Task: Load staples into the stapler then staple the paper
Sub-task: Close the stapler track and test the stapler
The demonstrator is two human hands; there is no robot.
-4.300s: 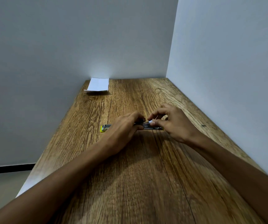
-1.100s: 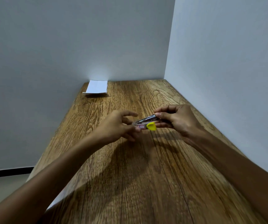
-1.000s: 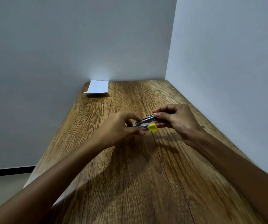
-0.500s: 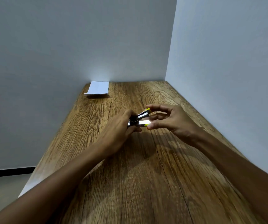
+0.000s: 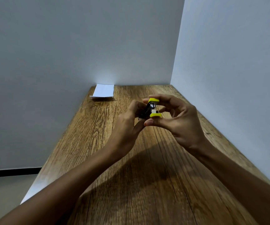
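No text, label, brand or number can be read on the stapler (image 5: 152, 109) or the paper (image 5: 103, 93)

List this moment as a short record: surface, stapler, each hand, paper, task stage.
surface: wooden table set in a corner of pale walls
stapler: small stapler, black and metal with yellow ends, held up above the table, its two arms spread apart
left hand: left hand grips the stapler's far end
right hand: right hand pinches the near yellow ends between thumb and fingers
paper: folded white paper lies at the table's far left corner, untouched
task stage: stapler in hand, paper not yet stapled; staples cannot be made out
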